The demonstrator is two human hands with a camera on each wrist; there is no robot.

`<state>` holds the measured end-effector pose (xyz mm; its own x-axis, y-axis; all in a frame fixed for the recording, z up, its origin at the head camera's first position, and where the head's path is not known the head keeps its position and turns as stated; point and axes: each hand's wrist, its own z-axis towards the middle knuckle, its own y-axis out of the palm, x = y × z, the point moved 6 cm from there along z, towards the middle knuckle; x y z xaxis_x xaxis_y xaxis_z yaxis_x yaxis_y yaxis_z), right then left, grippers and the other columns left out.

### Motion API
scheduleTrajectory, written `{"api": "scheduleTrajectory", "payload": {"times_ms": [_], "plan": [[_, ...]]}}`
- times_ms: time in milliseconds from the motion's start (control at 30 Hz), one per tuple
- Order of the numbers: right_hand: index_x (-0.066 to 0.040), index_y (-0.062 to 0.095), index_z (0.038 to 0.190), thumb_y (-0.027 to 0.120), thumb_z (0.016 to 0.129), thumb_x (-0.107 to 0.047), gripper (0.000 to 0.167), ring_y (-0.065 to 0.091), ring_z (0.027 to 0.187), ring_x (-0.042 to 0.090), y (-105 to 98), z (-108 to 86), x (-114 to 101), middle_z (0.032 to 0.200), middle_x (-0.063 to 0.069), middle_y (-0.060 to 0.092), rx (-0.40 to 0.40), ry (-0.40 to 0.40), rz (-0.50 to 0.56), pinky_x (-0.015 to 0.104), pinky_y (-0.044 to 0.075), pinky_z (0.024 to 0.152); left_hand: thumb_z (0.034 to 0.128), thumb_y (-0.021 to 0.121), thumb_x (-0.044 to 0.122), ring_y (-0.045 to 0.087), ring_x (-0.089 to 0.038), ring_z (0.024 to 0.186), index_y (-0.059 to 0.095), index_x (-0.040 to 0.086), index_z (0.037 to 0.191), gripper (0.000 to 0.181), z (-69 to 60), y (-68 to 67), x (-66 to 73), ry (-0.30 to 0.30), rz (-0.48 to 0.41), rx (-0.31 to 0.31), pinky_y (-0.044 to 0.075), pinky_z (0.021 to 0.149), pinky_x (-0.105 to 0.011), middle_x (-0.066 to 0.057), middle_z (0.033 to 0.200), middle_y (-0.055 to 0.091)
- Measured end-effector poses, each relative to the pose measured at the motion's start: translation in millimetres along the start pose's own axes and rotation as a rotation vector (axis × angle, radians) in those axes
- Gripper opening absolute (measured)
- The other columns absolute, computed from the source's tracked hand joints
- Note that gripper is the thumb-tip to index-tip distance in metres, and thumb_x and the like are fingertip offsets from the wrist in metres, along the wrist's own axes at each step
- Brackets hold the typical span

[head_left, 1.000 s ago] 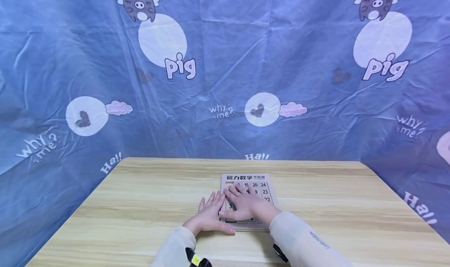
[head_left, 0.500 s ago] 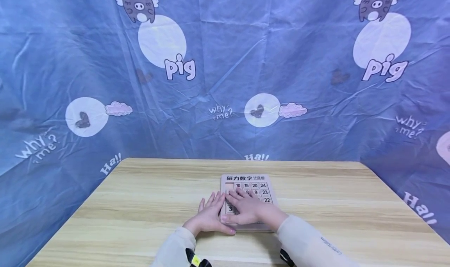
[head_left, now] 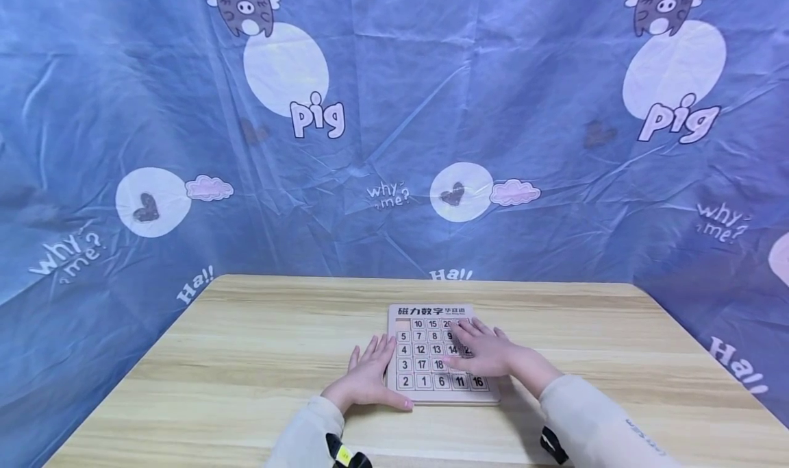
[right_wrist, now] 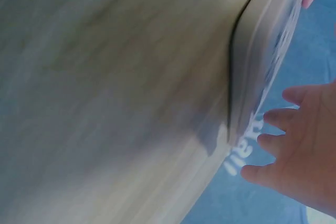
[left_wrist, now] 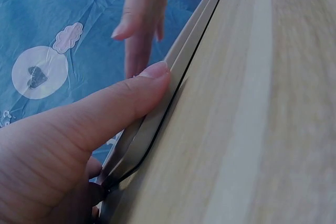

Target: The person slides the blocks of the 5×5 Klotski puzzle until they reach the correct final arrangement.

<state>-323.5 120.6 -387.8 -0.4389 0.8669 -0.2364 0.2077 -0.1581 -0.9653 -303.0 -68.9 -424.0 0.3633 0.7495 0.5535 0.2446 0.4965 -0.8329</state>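
Observation:
A square number sliding puzzle (head_left: 444, 397) lies flat on the table, with rows of numbered tiles and an open slot at its top left corner. My left hand (head_left: 364, 380) rests at the puzzle's near left corner, fingers spread along the left side and thumb touching the front edge. In the left wrist view, that thumb (left_wrist: 123, 103) lies on the puzzle's rim. Over the right part of the puzzle is my right hand (head_left: 487, 353), fingers spread, covering some right-hand tiles. The right wrist view shows this hand (right_wrist: 302, 145) apart from the puzzle surface, holding nothing.
The light wood table (head_left: 246, 358) reaches out on both sides of the puzzle. Behind it hangs a blue curtain (head_left: 370, 235) printed with pigs and words. Black straps (head_left: 551, 446) sit on both sleeved wrists.
My right hand has moved right, from the left part of the puzzle to its right side, uncovering the left and lower tiles. My left hand stays at the corner.

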Motion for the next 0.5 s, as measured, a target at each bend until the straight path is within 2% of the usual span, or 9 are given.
{"api": "scheduleTrajectory", "payload": {"times_ms": [233, 500], "plan": [[-0.010, 0.024, 0.137, 0.035, 0.078, -0.065, 0.081, 0.010, 0.125, 0.037, 3.5, -1.7, 10.8, 0.140, 0.015, 0.016, -0.024, 0.059, 0.015, 0.060, 0.004, 0.094, 0.0504, 0.071, 0.058, 0.001, -0.028, 0.128, 0.014, 0.004, 0.138, 0.117, -0.5, 0.6, 0.9, 0.006, -0.003, -0.003, -0.007, 0.097, -0.051, -0.015, 0.141, 0.009], [-0.008, 0.026, 0.136, 0.035, 0.077, -0.066, 0.083, 0.011, 0.125, 0.038, 5.1, 0.6, 6.2, 0.139, 0.017, 0.018, -0.024, 0.037, -0.010, 0.061, 0.006, 0.093, 0.0501, 0.070, 0.059, 0.000, -0.028, 0.128, 0.014, 0.004, 0.138, 0.118, 0.7, 0.7, -0.4, 0.012, -0.004, 0.001, -0.007, 0.097, -0.050, -0.015, 0.141, 0.009]]}}
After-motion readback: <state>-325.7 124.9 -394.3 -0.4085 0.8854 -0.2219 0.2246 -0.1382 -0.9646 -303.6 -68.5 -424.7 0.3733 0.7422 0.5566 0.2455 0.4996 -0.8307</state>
